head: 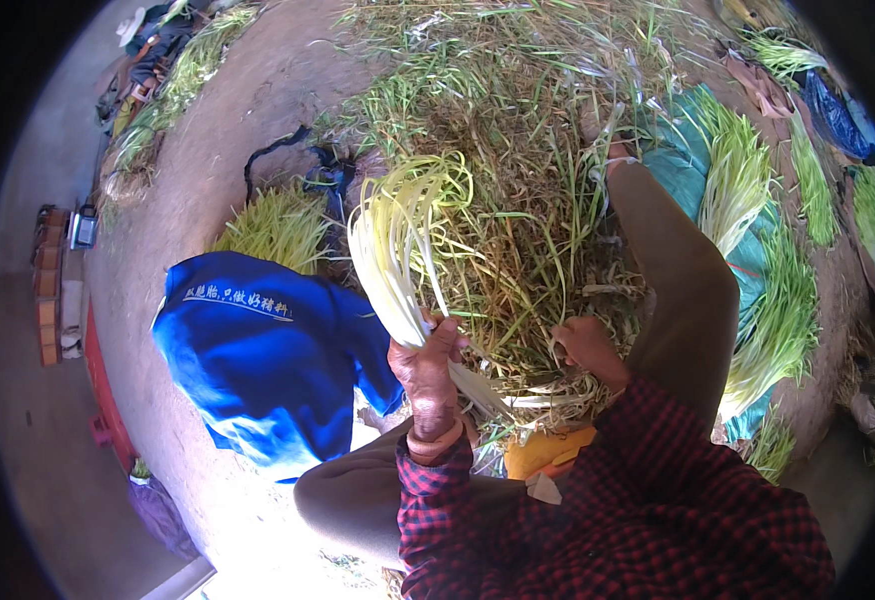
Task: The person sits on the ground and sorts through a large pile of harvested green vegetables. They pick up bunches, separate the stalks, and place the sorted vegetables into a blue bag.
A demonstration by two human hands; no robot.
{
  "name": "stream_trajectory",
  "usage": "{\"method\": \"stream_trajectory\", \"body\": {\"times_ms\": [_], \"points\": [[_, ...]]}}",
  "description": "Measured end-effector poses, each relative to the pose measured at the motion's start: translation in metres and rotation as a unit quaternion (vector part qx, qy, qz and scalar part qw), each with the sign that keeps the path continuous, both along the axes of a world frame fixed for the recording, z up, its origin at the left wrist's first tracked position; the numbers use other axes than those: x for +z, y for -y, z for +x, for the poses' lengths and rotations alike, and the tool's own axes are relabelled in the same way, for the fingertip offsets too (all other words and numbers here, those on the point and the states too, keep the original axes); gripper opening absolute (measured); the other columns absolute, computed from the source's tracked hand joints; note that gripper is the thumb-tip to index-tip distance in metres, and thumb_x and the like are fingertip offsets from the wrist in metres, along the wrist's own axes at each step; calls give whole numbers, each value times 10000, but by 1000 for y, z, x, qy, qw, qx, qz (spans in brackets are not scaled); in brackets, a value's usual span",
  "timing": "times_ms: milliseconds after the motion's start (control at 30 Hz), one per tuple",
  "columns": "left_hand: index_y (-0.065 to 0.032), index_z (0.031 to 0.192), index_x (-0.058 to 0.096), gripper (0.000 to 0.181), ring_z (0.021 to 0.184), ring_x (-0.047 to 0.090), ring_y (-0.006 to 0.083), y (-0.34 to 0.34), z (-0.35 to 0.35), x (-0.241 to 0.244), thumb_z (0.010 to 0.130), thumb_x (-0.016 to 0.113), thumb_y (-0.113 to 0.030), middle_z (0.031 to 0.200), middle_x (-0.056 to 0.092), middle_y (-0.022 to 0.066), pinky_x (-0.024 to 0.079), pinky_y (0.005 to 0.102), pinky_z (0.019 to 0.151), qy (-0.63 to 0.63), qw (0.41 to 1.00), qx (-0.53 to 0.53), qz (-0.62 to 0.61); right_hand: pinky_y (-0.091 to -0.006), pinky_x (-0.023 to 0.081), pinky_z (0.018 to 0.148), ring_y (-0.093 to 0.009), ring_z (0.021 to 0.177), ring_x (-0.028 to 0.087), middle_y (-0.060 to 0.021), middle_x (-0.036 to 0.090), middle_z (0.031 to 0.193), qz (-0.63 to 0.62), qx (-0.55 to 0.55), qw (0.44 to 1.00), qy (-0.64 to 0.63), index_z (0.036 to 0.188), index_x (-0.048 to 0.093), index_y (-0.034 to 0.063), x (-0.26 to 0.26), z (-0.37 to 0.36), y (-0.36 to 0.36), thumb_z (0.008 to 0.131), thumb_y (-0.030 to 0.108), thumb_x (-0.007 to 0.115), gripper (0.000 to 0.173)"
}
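Observation:
My left hand (428, 358) grips a bundle of long, flat leaves, probably blanched chives (396, 255), by the pale stalks. Their yellow tips arch up and over to the right, and white stalk ends (479, 390) show below the fist. To its right, my right hand (589, 346) is low over a heap of withered leaves and stems (527, 217), with its fingers curled. Whether something thin is pinched in those fingers is not clear. The heap lies between my legs. More loose white stalks (550, 397) lie close to my body.
Blue cloth with writing (280, 360) covers something at left, beside yellow-green leaves (276, 229). Green leaf bundles (771, 330) lie on teal sheeting (681, 150) beyond my right leg (677, 277). Something orange-yellow (546, 450) is near my lap. Another person (156, 49) sits at far left.

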State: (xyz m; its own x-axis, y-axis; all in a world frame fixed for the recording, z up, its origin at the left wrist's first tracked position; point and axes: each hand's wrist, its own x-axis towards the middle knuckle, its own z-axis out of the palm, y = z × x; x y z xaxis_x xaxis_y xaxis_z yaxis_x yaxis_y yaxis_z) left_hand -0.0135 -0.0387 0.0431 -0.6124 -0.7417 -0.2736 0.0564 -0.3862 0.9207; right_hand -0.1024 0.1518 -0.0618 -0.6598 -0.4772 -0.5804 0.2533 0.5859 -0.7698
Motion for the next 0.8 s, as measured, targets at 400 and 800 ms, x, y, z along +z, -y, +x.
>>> {"method": "stream_trajectory", "body": {"times_ms": [400, 800], "points": [[-74, 837, 526, 176, 545, 550, 110, 10, 9, 24, 742, 667, -29, 758, 614, 91, 407, 205, 458, -22, 996, -55, 64, -373, 500, 666, -275, 850, 584, -98, 529, 1053, -197, 335, 850, -356, 937, 585, 59, 49, 0, 70, 734, 84, 601, 205], [-86, 888, 533, 165, 724, 618, 155, 11, 6, -1, 790, 660, -121, 743, 607, 43, 454, 209, 483, 2, 996, -77, 54, -418, 448, 527, -333, 573, 564, -154, 541, 640, -210, 378, 878, -204, 923, 571, 68, 43, 5, 56, 768, 202, 581, 205]]}}
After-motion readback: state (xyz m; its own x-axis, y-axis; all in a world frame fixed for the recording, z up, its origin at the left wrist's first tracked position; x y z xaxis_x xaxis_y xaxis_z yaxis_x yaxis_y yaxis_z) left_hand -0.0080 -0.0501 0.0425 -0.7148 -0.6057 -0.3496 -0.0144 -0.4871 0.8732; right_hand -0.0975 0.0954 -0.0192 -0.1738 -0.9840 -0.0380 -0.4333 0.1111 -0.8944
